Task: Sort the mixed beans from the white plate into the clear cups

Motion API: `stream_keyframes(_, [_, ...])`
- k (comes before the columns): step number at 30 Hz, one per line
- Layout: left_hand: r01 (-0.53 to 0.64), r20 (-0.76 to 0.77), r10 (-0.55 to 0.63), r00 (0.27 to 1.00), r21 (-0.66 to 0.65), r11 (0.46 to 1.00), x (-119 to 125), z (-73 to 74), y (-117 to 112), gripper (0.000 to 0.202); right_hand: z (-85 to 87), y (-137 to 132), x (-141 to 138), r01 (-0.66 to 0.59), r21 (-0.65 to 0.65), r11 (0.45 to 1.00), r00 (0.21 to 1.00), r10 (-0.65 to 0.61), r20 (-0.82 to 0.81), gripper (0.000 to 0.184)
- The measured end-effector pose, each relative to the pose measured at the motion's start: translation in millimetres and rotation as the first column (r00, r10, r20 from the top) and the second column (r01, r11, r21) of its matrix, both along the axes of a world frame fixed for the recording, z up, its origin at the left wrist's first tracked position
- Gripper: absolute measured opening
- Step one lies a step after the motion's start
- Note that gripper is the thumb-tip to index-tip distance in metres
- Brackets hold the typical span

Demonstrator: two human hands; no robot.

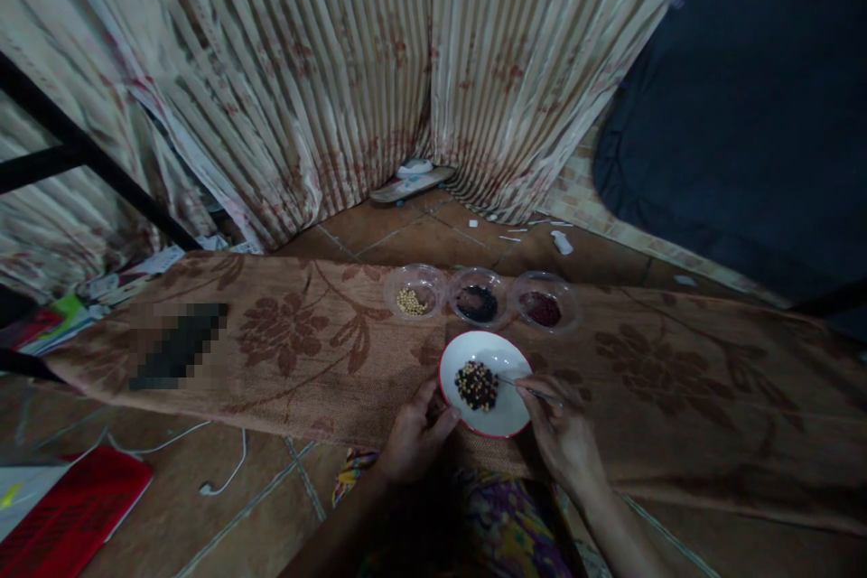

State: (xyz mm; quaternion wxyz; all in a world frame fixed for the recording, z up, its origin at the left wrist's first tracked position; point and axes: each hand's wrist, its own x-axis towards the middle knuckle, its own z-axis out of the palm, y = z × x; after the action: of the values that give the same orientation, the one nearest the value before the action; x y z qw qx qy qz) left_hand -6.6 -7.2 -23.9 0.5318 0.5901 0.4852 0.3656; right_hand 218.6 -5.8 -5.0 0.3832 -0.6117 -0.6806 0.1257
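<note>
A white bowl [509, 415] with a red rim is tilted on the cloth-covered bench, mixed yellow, black and dark red beans [477, 385] gathered at its left side. My left hand [418, 432] grips the bowl's lower left rim, thumb near the edge. Pinched in my right hand [559, 429] is a thin metal spoon [509, 380], its far end at the beans and partly hidden. Just beyond the bowl stand three clear plastic bowls: one with yellow beans [411, 302], one with black beans [477, 303], one with dark red beans [540, 309].
A brown floral cloth [304, 379] covers the long bench. A blurred dark object [181, 343] lies on its left part. Striped curtains [339, 63] hang behind, with paper scraps [561, 242] on the tiled floor. A red bag [81, 506] and white cable [237, 470] are lower left.
</note>
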Motion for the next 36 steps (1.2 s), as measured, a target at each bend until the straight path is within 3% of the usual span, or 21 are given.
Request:
stream_keyframes(26, [-0.017,-0.011,0.017,1.000,0.006,1.000,-0.3,0.3,0.2,0.041,2.3,-1.0,4.2,-0.026,0.019,0.999,0.999,0.025,0.033,0.028])
stream_keyframes(31, [-0.019,-0.033,0.019,0.999,0.004,1.000,-1.1,2.5,0.9,0.043,18.7,2.9,15.0,0.060,0.005,0.998,0.996,-0.060,-0.065,0.028])
stream_keyframes(36, [-0.019,-0.006,0.019,1.000,0.009,1.000,-0.5,2.7,0.8,0.045,45.3,37.6,41.6,0.205,0.161,0.965,0.976,-0.190,-0.104,0.027])
